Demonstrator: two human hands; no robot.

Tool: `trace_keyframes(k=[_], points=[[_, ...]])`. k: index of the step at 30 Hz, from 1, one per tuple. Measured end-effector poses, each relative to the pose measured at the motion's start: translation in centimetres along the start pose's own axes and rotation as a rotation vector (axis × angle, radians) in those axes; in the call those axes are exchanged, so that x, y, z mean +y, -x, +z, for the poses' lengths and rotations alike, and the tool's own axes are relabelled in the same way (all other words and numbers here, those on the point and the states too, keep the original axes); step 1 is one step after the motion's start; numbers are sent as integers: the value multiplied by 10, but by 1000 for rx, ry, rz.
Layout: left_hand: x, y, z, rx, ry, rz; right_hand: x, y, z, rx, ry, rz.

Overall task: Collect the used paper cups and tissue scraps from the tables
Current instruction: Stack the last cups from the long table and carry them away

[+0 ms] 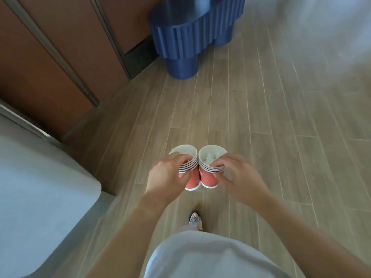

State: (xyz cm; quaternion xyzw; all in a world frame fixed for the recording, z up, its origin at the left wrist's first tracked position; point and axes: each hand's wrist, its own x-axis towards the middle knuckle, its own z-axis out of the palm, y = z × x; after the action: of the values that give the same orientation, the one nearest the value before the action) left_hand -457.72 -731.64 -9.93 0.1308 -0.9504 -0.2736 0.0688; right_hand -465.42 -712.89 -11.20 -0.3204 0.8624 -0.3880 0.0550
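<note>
Two stacks of nested paper cups, red-walled with white rims, are being carried upright and side by side above the plank floor (pixel 261 117), their walls touching. The left stack (pixel 190 181) is sitting in the left hand (pixel 168 173), whose fingers are curling over the near rims. The right stack (pixel 208 178) is sitting in the right hand (pixel 239 173), whose fingertips are pinching the banded rims. Both hands are therefore occupied, each gripping its own stack.

White tissue scraps (pixel 209 157) are lying in the top cup of the right stack, just beyond the right fingertips. The top cup of the left stack is showing only a pale interior.

Each stack's long axis is running roughly vertical, with the mouths facing up. A blue fluted table (pixel 192 31) is standing well ahead of both hands, almost straight in front, so neither hand appears nearer to it. An object on its top is cut off by the frame edge and cannot be identified. Any further pick-up would probably require freeing one hand, perhaps by nesting one stack into the other.

No brand or writing is legible on the cups.

A pale grey surface (pixel 40 187) is lying to the left of the left hand, and a sandalled foot (pixel 194 218) is showing below the hands.
</note>
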Motion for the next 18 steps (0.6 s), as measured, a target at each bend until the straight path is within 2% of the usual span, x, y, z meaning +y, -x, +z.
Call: trace_keyframes(k=[7,13,18], points=[[-14,-162,-7,-73,-13,94,33,-137,-14,125,18,43],[-12,-297,14,-148,-19,136,85,-243,-37,145,19,109],[-4,-425,28,-135,15,125,140,-360,-68,115,18,89]])
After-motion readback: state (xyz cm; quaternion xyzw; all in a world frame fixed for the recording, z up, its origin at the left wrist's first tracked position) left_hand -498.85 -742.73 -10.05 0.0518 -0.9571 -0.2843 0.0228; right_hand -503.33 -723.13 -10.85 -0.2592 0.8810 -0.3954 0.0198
